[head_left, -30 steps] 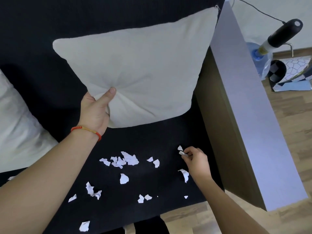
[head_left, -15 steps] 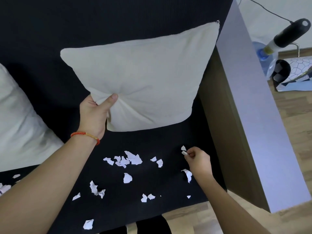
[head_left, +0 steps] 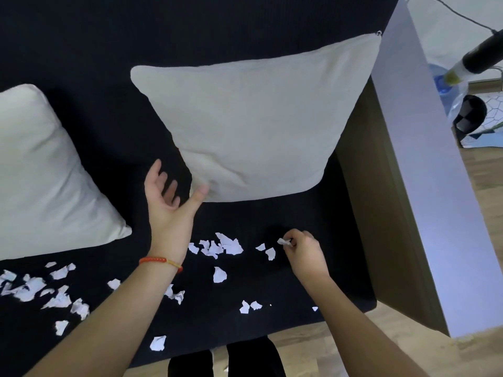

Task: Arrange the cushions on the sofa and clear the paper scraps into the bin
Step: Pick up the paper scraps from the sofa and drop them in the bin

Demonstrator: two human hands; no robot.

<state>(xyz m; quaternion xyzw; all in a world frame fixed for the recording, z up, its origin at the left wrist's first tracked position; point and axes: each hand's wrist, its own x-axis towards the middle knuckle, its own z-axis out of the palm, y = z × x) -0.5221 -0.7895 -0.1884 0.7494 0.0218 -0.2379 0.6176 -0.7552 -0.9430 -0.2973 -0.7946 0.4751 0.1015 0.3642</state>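
Note:
A cream cushion (head_left: 255, 123) leans against the black sofa back (head_left: 190, 25) beside the grey armrest. My left hand (head_left: 168, 202) is open just left of its lower corner, thumb brushing the fabric, fingers spread. A second cream cushion (head_left: 40, 175) lies at the left. Several white paper scraps (head_left: 223, 244) are scattered over the black seat, with more at the far left (head_left: 32, 287). My right hand (head_left: 304, 248) is pinched shut on a small paper scrap (head_left: 283, 242). No bin is in view.
The grey sofa armrest (head_left: 435, 186) rises on the right. Beyond it stand a water bottle with a black pump (head_left: 457, 66) and a patterned item (head_left: 487, 112) on the wooden floor (head_left: 326, 346). My dark trouser legs (head_left: 226, 360) touch the seat's front edge.
My left hand has let go of the right cushion and opened; the cushion now rests against the sofa back. My right hand has lifted a scrap off the seat.

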